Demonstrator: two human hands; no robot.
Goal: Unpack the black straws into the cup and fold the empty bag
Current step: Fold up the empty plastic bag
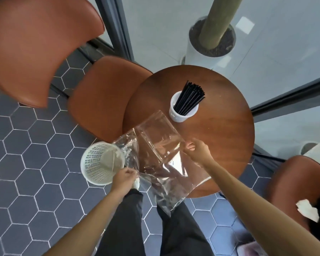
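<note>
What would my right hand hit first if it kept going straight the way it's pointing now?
Probably only the clear bag it already pinches. The right hand points up-left across the round table; beyond the bag lies the brown chair seat, which looks lower. The white cup seems right of that line.

A round wooden table (220, 145) stands on dark hexagonal floor tiles (26, 145). Just off its left edge sits a white perforated basket (102, 163) on the floor. Two rust-brown chairs, one close in (100, 95) and one at far left (31, 43), stand beyond it. Behind the glass there's a white planter (198, 52) holding a thick green trunk (220, 21). Another brown chair (294, 182) stands at the right.
</note>
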